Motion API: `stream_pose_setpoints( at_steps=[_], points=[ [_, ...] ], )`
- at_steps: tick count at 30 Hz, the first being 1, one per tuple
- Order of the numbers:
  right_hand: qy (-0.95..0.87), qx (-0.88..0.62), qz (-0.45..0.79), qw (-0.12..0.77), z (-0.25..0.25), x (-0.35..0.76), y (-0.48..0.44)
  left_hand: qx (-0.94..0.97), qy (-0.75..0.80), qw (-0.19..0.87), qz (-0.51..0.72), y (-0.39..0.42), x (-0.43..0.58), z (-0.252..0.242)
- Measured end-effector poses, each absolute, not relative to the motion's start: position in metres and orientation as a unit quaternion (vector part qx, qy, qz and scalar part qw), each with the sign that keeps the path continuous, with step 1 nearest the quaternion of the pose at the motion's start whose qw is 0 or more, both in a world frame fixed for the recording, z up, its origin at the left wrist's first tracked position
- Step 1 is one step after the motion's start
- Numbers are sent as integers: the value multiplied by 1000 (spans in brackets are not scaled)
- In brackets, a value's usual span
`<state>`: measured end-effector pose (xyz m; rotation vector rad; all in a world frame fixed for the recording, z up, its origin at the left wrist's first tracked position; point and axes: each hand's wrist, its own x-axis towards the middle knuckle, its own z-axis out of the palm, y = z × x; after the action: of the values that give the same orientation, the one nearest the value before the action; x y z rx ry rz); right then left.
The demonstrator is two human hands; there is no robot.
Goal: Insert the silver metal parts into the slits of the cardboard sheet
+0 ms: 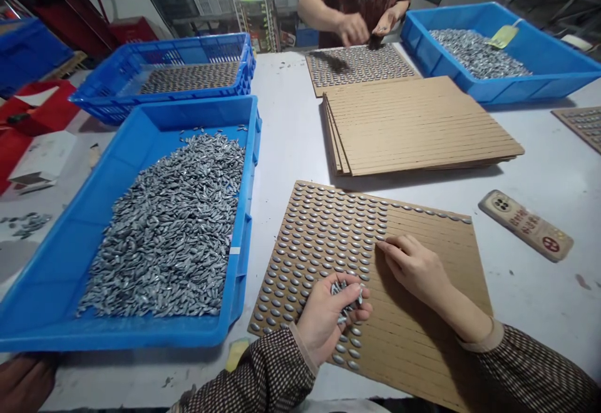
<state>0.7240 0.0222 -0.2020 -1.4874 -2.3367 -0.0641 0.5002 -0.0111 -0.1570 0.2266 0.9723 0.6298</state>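
A slotted brown board (422, 325) lies in front of me, its left half filled with rows of small grey metal pieces (319, 238). My left hand (328, 319) is cupped over the board's lower left, closed on a small bunch of those metal pieces. My right hand (416, 269) rests on the board's middle, fingertips pinched at the edge of the filled rows, on a piece too small to make out. A blue tray (56, 288) heaped with loose metal pieces (173, 231) stands to my left.
A stack of bare slotted boards (417, 125) lies beyond mine. Another person's hands (366, 25) work on a filled board (357, 66) at the far edge. Blue trays sit at back left (117, 81) and back right (539, 81). A small labelled block (526, 225) lies at right.
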Motion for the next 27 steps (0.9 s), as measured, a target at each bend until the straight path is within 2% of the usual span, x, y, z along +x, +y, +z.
stream_pose_setpoints(
  at_steps=[4, 9, 11, 16, 22, 27],
  points=[
    [-807, -543, 36, 230, -192, 720, 15, 107, 465, 826, 300, -11, 500, -158],
    [-718, -531, 317, 321, -161, 690, -12, 105, 455, 824, 321, -12, 502, -161],
    [-692, -514, 380, 334, -153, 675, -22, 103, 442, 826, 335, -12, 502, -161],
    [-692, -500, 381, 354, -151, 658, -32, 86, 414, 838, 344, -14, 500, -162],
    [-674, -537, 382, 333, -154, 662, -35, 119, 415, 834, 343, -17, 502, -165],
    [-703, -548, 327, 315, -156, 664, -37, 133, 431, 828, 334, -18, 505, -163]
  ],
)
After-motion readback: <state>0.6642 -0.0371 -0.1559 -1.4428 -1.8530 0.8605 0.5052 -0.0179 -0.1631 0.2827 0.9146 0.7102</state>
